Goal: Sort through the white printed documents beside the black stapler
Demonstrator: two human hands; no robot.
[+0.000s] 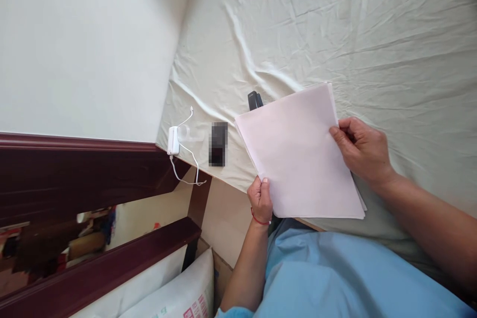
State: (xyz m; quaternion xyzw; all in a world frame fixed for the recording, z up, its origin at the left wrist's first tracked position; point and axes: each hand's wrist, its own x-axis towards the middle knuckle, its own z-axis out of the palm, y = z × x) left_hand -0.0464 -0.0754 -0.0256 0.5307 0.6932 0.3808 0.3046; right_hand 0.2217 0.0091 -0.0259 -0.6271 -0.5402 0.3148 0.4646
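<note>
A thin stack of white paper sheets [298,154] is held in front of me, tilted, its edges slightly out of line at the lower right corner. My left hand [261,201], with a red string round its wrist, pinches the lower left edge, thumb on top. On the right edge, my right hand [361,149] grips the sheets between thumb and curled fingers. Just behind the upper left corner of the paper sticks out a black stapler-like object [255,100], its rest hidden by the sheets.
A dark, pixelated object [218,144] lies left of the paper on the pale sheet-covered surface [372,49]. Near the edge sits a white charger-like block [173,140] with white cables. A dark red wooden rail [93,174] and a printed white sack [179,288] are lower left.
</note>
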